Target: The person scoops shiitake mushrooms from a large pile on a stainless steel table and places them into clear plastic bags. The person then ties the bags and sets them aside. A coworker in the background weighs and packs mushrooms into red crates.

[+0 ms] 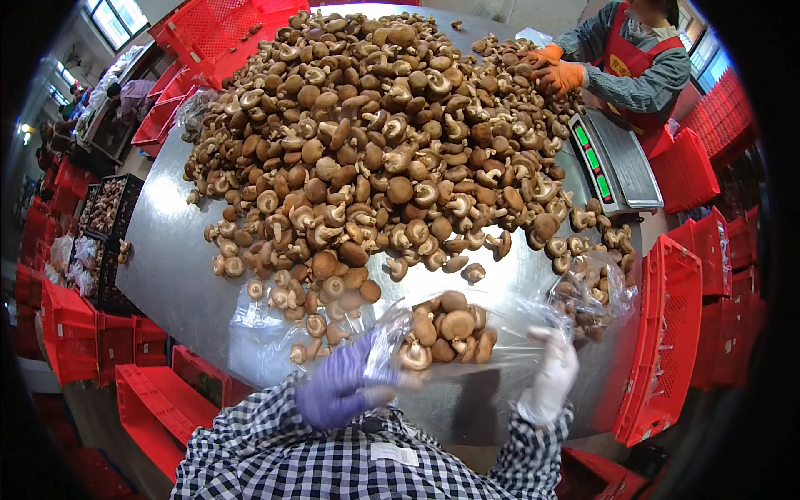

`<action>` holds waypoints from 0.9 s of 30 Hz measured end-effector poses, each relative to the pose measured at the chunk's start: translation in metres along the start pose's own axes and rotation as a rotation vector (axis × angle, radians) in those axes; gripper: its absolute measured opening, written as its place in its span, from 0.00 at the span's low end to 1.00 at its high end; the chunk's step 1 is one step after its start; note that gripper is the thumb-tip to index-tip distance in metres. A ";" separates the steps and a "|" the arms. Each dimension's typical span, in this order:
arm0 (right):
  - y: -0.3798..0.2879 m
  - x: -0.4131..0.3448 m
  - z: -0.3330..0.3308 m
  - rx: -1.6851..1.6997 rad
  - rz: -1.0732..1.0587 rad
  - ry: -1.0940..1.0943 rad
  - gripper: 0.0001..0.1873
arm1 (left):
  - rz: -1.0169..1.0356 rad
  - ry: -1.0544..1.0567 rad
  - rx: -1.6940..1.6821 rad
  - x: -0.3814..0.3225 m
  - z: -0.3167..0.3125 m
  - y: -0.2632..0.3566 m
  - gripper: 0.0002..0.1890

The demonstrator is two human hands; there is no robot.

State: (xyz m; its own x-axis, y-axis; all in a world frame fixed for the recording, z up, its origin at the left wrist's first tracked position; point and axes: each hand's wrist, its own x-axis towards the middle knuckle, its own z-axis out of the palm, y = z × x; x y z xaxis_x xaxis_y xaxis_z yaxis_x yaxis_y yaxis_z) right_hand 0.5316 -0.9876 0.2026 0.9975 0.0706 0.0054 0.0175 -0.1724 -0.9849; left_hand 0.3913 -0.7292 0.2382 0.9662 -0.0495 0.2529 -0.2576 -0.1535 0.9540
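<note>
A clear plastic bag lies stretched between my two hands near the table's front edge, with several brown shiitake mushrooms inside it. My left hand, in a purple glove, holds the bag's left side, its fingertips blurred. On the right, my right hand in a white glove pinches the opposite end of the bag. Under my left wrist are flat clear plastic bags, with loose shiitakes on top. A second bag of mushrooms rests just beyond my right hand.
A large heap of shiitakes covers the far part of the steel table. Across at the right, a person in orange gloves handles mushrooms beside a digital scale. Red plastic crates stand along the right edge, others at lower left.
</note>
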 end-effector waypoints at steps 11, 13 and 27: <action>-0.034 -0.002 -0.049 0.928 0.156 -0.407 0.23 | -0.314 -0.312 -0.304 -0.027 0.002 0.010 0.11; -0.050 0.016 -0.032 0.858 0.180 -0.322 0.28 | -0.334 -0.166 -0.466 -0.029 0.008 0.022 0.11; 0.092 0.096 0.140 -0.883 -0.139 -0.314 0.18 | -0.615 -0.033 -0.649 -0.009 0.033 -0.043 0.41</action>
State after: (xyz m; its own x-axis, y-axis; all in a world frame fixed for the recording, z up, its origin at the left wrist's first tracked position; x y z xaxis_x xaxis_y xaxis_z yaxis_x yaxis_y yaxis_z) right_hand 0.6193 -0.8588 0.0886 0.9207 0.3854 -0.0611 0.3085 -0.8148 -0.4908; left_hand 0.3934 -0.7550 0.1890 0.9286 -0.1723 -0.3286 0.3710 0.4257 0.8253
